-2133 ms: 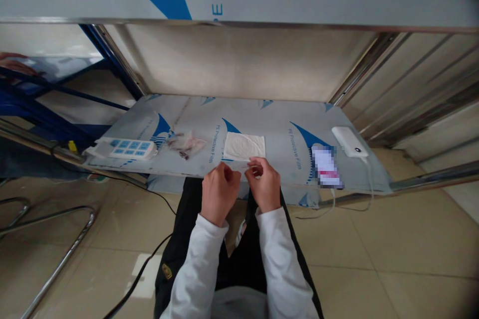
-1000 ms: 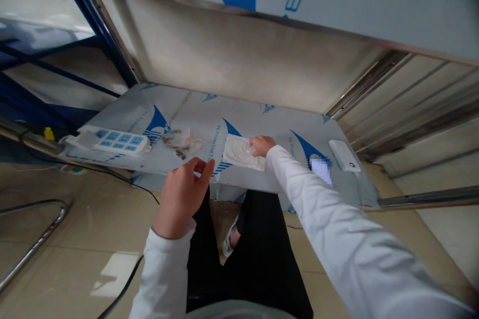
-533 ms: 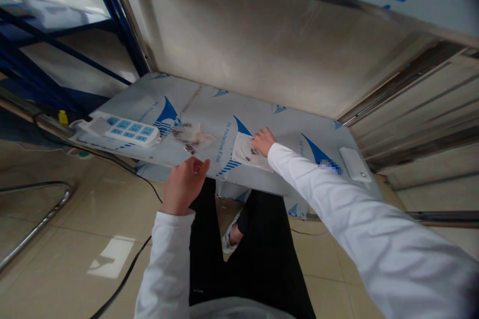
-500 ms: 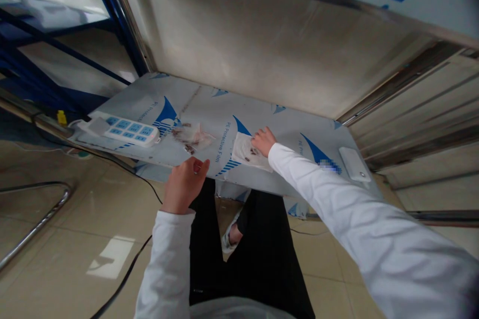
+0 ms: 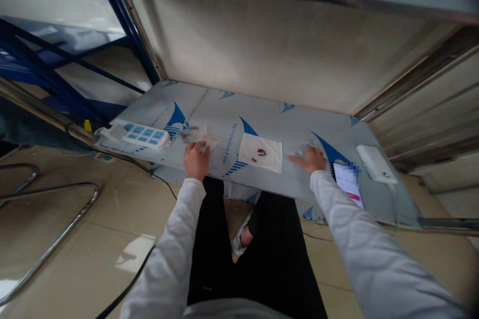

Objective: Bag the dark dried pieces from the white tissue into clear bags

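Head view, items on and about the desk (image 5: 258, 115).

White sheet (image 5: 274, 160), one: flat on the desk, between the hands; neither touches it. Cloth or paper, cannot tell.
Brown bits (image 5: 261, 152), a few: loose on the sheet, mostly a cluster near its middle, with others apart towards the near left. Too small to identify.
Bags (image 5: 205, 133), clear, dark contents: left of the sheet, count uncertain, partly behind the left hand.
Left hand (image 5: 197, 162): at the bags' near side, fingers bent downwards; whether they grip anything, cannot tell.
Right hand (image 5: 313, 160): right of the sheet, index finger stretched towards it, the others curled. Clear plastic (image 5: 297, 153) just beside the fingers; held or merely lying there, cannot tell.
Power strip (image 5: 147, 135): far left.
Phone (image 5: 348, 187): right, partly pixelated and partly covered by the right sleeve.
White device (image 5: 376, 163): beyond the phone, purpose unclear.

Step in hand, as judged: bits laid out, both hands busy with thin plastic. Such film would call for a light fingertip pinch, clear of the loose bits.
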